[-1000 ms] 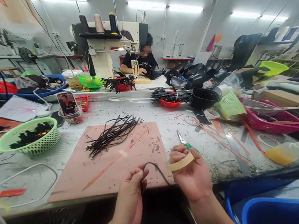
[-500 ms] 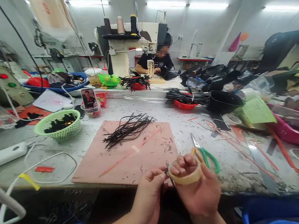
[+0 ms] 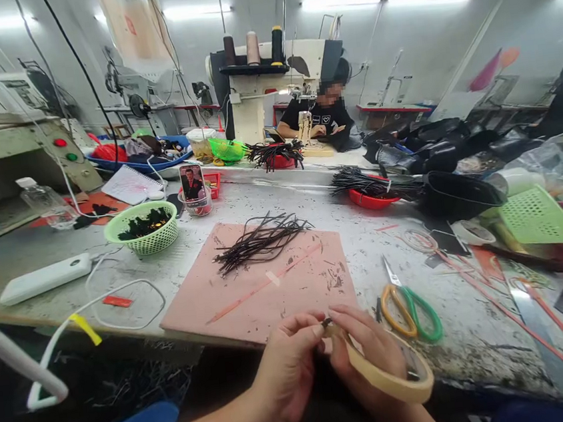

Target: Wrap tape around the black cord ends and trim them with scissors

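Note:
My left hand pinches the end of a small black strip in front of the pink board's near edge. Around the fingers of my right hand hangs a roll of cream tape, and its fingertips meet the same strip beside my left fingertips. Much of the strip is hidden by the fingers. A pile of thin black strips lies on the pink board. Scissors with orange and green handles rest on the table right of the board.
A green basket of black pieces and a white power strip are at the left. Beyond the board are a propped phone and a red bowl of black strips. A person sits at a sewing machine. A metal ruler lies right.
The view has shifted, so the table's things appear further right. My right hand has turned, its fingers coming to the strip at my left fingertips, and the tape roll has tilted to the right.

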`<state>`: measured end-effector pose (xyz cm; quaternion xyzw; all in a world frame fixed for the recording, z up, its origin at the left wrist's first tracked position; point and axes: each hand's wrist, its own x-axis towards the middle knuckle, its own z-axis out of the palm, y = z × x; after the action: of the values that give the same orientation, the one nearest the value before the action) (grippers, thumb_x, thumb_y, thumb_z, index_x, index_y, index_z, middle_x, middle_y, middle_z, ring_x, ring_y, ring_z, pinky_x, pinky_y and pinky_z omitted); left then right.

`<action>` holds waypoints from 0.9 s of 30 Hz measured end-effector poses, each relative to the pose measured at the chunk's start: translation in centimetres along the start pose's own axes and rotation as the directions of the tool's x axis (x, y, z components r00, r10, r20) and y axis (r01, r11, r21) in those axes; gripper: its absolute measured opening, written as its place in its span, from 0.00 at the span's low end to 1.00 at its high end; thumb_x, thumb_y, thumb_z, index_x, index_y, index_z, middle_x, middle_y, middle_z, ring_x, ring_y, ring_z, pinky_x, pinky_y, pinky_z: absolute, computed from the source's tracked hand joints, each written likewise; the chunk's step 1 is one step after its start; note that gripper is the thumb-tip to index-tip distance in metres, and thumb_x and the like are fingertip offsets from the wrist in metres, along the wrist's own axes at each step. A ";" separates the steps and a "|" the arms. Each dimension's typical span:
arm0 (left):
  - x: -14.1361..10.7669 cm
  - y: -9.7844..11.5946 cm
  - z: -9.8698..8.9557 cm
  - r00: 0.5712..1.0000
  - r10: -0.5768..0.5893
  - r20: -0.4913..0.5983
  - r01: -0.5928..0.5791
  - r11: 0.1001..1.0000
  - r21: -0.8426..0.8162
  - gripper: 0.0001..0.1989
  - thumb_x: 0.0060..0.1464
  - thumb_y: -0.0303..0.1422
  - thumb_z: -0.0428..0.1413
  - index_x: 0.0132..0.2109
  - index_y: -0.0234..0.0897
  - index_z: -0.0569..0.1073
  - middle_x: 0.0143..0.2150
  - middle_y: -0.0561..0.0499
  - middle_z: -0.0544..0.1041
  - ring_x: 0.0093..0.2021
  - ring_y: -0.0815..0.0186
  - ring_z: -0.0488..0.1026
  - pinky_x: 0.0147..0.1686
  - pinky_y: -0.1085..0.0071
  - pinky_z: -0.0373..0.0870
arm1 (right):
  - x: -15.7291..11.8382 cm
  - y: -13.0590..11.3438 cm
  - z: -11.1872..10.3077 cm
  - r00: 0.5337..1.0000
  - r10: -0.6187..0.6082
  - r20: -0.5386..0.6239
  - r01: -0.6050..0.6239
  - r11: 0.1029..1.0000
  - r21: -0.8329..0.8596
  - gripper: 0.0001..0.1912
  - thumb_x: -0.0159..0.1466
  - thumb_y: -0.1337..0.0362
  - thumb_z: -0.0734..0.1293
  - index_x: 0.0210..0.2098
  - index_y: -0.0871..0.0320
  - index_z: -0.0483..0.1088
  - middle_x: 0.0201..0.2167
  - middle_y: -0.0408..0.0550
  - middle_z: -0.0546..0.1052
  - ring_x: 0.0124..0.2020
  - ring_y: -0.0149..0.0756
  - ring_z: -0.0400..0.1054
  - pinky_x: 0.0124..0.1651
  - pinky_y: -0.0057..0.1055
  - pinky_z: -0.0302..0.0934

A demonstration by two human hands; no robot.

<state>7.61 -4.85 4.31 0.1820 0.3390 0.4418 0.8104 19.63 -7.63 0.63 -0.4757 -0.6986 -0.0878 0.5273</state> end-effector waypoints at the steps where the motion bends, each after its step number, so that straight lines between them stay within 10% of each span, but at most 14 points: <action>1: 0.0 0.0 0.0 1.000 0.002 -0.005 -0.002 1.000 -0.006 0.07 0.30 0.25 0.64 0.18 0.31 0.72 0.28 0.53 0.72 0.22 0.76 0.62 0.26 0.78 0.62 | 0.3 0.1 -0.1 1.000 -0.007 0.001 0.007 1.000 -0.022 0.16 0.56 0.73 0.64 0.45 0.58 0.66 0.36 0.51 0.74 0.36 0.37 0.70 0.36 0.32 0.68; 9: 0.6 0.2 -0.3 0.993 -0.011 -0.118 0.019 0.998 0.063 0.06 0.31 0.25 0.63 0.19 0.32 0.72 0.35 0.50 0.74 0.27 0.74 0.66 0.26 0.78 0.60 | 1.6 0.7 -2.9 0.887 0.422 0.185 -0.451 0.877 0.163 0.08 0.58 0.62 0.65 0.23 0.55 0.69 0.18 0.42 0.71 0.21 0.31 0.66 0.24 0.25 0.62; 12: 0.7 0.7 -0.5 0.986 0.029 -0.166 -0.010 0.994 0.113 0.06 0.32 0.26 0.63 0.20 0.33 0.72 0.38 0.49 0.74 0.29 0.73 0.68 0.26 0.78 0.59 | 0.8 0.7 -4.0 0.767 0.522 0.374 -0.625 0.739 0.250 0.11 0.56 0.57 0.66 0.21 0.55 0.70 0.23 0.46 0.76 0.26 0.36 0.70 0.27 0.28 0.64; 16: 0.4 1.3 -1.0 0.995 0.042 -0.093 -0.029 0.990 0.136 0.05 0.33 0.26 0.62 0.20 0.32 0.72 0.37 0.50 0.73 0.24 0.75 0.67 0.24 0.77 0.58 | 0.8 2.5 -4.6 0.573 0.345 0.743 -0.695 0.685 0.218 0.11 0.52 0.55 0.68 0.20 0.56 0.72 0.45 0.57 0.75 0.50 0.51 0.66 0.46 0.42 0.63; 20: 0.7 1.2 -1.8 0.983 0.078 -0.164 -0.050 0.984 0.171 0.05 0.32 0.26 0.62 0.20 0.33 0.72 0.37 0.51 0.73 0.25 0.74 0.68 0.24 0.77 0.58 | 2.8 6.2 -4.3 0.549 0.572 0.610 -0.714 0.700 -0.014 0.12 0.51 0.54 0.67 0.19 0.55 0.70 0.50 0.55 0.71 0.53 0.52 0.63 0.51 0.47 0.56; 23: 1.4 0.5 -2.6 0.965 0.086 -0.249 -0.037 0.980 0.193 0.06 0.31 0.28 0.63 0.21 0.33 0.73 0.34 0.52 0.72 0.27 0.73 0.69 0.26 0.76 0.59 | 3.9 7.3 -3.7 0.511 0.680 0.526 -0.722 0.671 -0.166 0.10 0.51 0.54 0.66 0.21 0.55 0.70 0.36 0.51 0.77 0.39 0.48 0.69 0.42 0.42 0.61; 27: 1.8 -0.5 -3.2 0.960 0.085 -0.268 -0.026 0.976 0.215 0.06 0.30 0.28 0.63 0.21 0.34 0.73 0.29 0.54 0.72 0.26 0.74 0.66 0.27 0.76 0.59 | 2.9 4.5 -2.2 0.642 0.652 0.404 -0.738 0.667 0.097 0.09 0.51 0.57 0.66 0.22 0.55 0.70 0.23 0.45 0.74 0.28 0.37 0.67 0.31 0.31 0.60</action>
<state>6.33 -3.59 1.02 0.2126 0.4880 0.4474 0.7187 24.47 -4.92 2.29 -0.6449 -0.5434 0.2956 0.4488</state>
